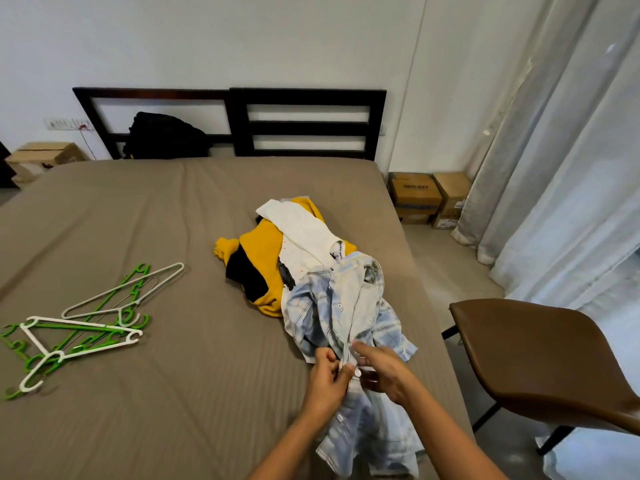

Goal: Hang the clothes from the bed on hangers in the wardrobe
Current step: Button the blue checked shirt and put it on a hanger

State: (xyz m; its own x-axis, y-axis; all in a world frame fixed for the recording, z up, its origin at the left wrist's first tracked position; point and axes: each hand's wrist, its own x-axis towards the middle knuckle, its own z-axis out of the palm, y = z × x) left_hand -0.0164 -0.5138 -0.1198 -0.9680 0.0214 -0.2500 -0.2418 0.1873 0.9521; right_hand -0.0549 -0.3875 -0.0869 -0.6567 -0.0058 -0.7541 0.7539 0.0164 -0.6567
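- Pale blue checked shirt (pixel 346 306), crumpled lengthwise near the right edge of the brown-covered bed (pixel 156 410), with its lower end reaching toward the viewer.
- Left hand (pixel 327 379) at the shirt's middle, fingers curled, grip pinching the buttoned front strip.
- Right hand (pixel 384 372) just beside the left, fingers curled under, grip closed on the same strip of cloth, thumb pointing up along it.
- Behind the shirt and touching it, a white garment (pixel 301 230) draped over a yellow and black garment (pixel 263 247), all in one pile.
- Well apart, on the left side of the bed, a loose heap of green and white hangers (pixel 86 327) crossing one another.
- At the head of the bed, a dark slatted headboard (pixel 311 126) with a black bag (pixel 166 136) resting against it.
- To the right of the bed, a brown chair (pixel 540 358) on the floor.
- Beyond the chair, stacked cardboard boxes (pixel 429 199) by the wall, next to pale curtains (pixel 554 168).
- At far left, a single cardboard box (pixel 45 157) by the wall.
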